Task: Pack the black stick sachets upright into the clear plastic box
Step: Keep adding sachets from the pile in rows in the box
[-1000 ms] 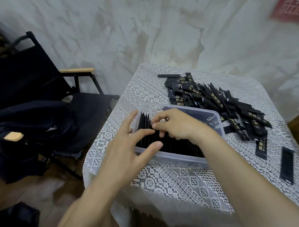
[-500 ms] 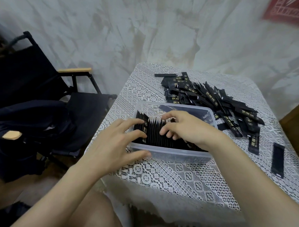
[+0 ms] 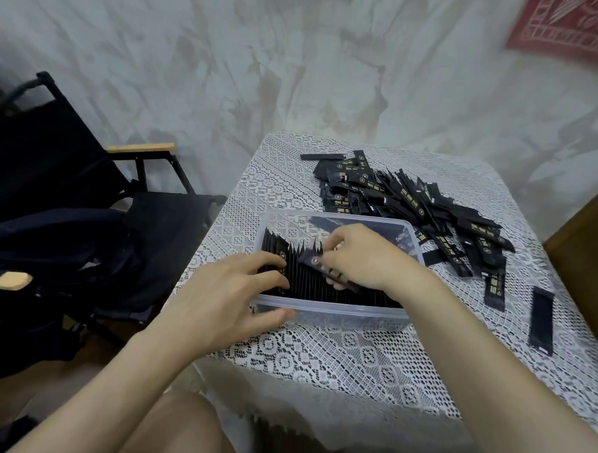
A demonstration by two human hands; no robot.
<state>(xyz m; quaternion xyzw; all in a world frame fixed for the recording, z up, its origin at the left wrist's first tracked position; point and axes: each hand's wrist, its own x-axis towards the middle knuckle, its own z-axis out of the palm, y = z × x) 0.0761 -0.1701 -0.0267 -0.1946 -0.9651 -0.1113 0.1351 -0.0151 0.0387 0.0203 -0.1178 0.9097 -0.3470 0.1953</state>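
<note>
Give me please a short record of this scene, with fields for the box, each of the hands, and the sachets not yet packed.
box: clear, on the table, holds a row of upright sachets
left hand: rests on the row, thumb at the box's front wall
right hand: pinches a tilted sachet over the row
pile: loose sachets behind and right of the box

Tilted sachet (image 3: 312,261) in right hand (image 3: 364,260) — above upright rows (image 3: 308,288), clear box (image 3: 338,313)
</note>
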